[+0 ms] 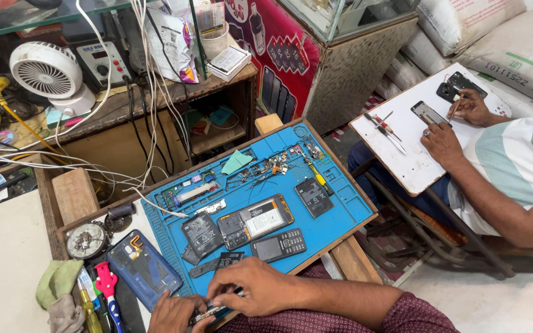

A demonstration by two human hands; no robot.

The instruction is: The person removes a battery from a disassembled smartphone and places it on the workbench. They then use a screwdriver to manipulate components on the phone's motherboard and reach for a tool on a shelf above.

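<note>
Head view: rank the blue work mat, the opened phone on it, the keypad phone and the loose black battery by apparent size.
1. blue work mat
2. opened phone
3. keypad phone and loose black battery: these look about alike, and the phone lies nearer the camera, so I would not rank them.

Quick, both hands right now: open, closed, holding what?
Left hand: closed on a small dark part at the blue mat's near edge.
Right hand: fingers curled, gripping the same part from above.
</note>
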